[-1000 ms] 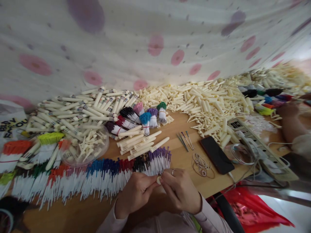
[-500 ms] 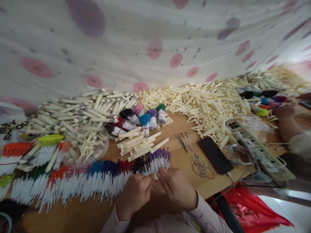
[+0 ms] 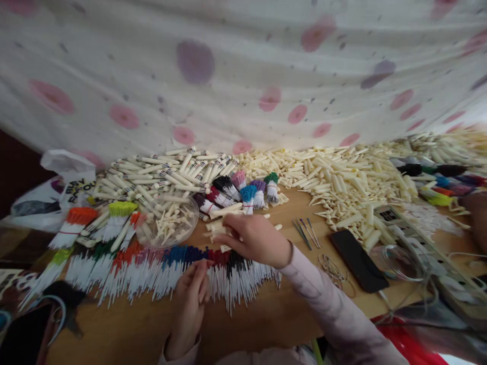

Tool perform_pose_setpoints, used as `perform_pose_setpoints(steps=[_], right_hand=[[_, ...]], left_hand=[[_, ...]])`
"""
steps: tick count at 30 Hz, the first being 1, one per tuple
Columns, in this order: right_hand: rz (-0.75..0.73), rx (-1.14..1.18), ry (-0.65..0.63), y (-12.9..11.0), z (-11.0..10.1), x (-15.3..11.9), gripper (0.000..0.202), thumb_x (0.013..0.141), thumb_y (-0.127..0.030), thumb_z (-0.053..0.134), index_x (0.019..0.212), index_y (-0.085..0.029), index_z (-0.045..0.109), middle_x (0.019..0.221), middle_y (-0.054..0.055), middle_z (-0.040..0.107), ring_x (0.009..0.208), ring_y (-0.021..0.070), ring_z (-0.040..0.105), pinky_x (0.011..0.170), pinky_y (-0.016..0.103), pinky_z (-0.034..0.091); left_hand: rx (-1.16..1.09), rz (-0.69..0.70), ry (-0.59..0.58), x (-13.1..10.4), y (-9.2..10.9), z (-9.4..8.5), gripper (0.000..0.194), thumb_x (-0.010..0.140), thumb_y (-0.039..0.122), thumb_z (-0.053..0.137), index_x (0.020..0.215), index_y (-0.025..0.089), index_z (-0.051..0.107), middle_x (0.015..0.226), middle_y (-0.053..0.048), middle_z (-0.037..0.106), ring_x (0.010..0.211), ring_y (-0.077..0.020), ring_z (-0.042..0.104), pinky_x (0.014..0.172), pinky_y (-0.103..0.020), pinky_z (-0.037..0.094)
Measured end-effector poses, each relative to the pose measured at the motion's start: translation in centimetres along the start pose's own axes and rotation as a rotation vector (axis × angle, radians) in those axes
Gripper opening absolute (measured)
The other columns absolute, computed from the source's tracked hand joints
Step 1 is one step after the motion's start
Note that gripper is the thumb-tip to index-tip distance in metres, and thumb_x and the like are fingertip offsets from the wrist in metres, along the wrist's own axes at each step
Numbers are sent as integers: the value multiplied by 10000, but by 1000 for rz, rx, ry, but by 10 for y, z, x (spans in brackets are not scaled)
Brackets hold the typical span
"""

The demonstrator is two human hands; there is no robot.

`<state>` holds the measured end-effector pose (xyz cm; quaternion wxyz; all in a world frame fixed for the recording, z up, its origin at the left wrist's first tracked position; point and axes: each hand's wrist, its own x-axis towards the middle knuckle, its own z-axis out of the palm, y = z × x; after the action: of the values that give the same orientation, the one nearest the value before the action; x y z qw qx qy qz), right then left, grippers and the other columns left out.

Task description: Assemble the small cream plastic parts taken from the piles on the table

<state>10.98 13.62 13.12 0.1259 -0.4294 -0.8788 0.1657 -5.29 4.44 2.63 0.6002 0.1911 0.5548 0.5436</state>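
My left hand [image 3: 191, 294] is closed, fingers pinched together, over the front ends of the row of thin white refills [image 3: 152, 276] with coloured tips; what it holds, if anything, is too small to name. My right hand [image 3: 254, 239] reaches above the group of cream pen barrels [image 3: 230, 209], its thumb and fingers apart and bent over them. Whether it touches a barrel is blurred. Behind it stand banded refill bundles, among them a blue one [image 3: 248, 195] and a green one [image 3: 271, 185].
A round clear tray [image 3: 190, 203] of cream parts lies left of centre. Heaps of cream parts [image 3: 342, 177] line the curtain. Tweezers [image 3: 302, 234], rubber bands [image 3: 335, 271], a black phone [image 3: 359, 261] and a power strip [image 3: 426, 253] lie right. A person's hand [image 3: 475, 210] shows at the right edge.
My hands have parted. The right one has moved forward over the barrels, and the left has shifted left. The view has turned left, bringing more of the white bag into sight.
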Motion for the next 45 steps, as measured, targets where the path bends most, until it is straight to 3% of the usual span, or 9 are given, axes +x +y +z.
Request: perform_pose_setpoints(steps=[6,16,20,24,27,32,36,41,45], right_hand=[[97,15,133,-8,-14,23,407,977,-495,518,1141,-127,580,688,30,684,620,183,628,551,255,306],[648,-59,161,120,-21,-152,354,958,-444,414,798,-203,618,661,46,677,600,201,625,572,287,395],[845,-148,165,150,-37,-185,256,920,-381,500,849,-191,656,786,61,724,719,209,666,636,282,446],[971,-235,133,183,-44,-158,157,913,-257,561,960,-165,679,965,76,729,873,188,662,753,266,470],[1060,-269,90,207,-32,-115,227,973,-320,539,963,-146,686,998,92,709,919,198,655,815,331,507],[1185,-288,5,232,-10,-63,315,957,-328,613,1212,-145,595,1208,101,622,1010,230,645,855,428,552],[1217,-282,-53,240,-5,-57,318,956,-312,615,1226,-147,589,1228,105,613,1025,234,641,860,429,553],[1241,-284,-104,241,-7,-60,320,956,-314,615,1226,-145,589,1227,106,613,1026,235,641,860,430,552],[1236,-278,-128,233,-14,-57,321,958,-314,611,1235,-155,584,1233,100,610,1027,235,640,857,433,554]], left_hand=[[-825,-597,-7,-3,5,15,490,1032,113,197,730,91,581,539,34,441,384,-27,399,352,-102,295],[-751,-715,-15,10,-1,47,373,1011,76,252,901,64,608,858,-129,624,661,-120,631,549,-200,567],[-669,-736,-89,11,-9,63,405,1011,80,251,889,62,636,839,-130,639,632,-121,626,550,-221,560],[-648,-774,-160,6,-17,71,465,1042,188,244,812,70,631,700,-70,593,482,-60,513,420,-142,425],[-649,-800,-270,5,-25,69,528,1045,331,280,667,124,585,481,56,374,337,-33,303,318,-131,210],[-618,-797,-545,7,-36,61,605,749,424,778,466,190,298,431,117,118,359,-30,102,342,-188,74],[-518,-809,-571,8,-36,62,619,643,370,816,474,215,240,424,117,147,369,-25,109,345,-186,85],[-394,-727,-471,10,-38,69,326,587,214,816,628,163,496,507,104,362,386,-11,225,367,-154,104],[-299,-612,-412,8,-42,73,374,562,184,875,794,149,584,552,111,430,395,4,258,365,-121,135]])
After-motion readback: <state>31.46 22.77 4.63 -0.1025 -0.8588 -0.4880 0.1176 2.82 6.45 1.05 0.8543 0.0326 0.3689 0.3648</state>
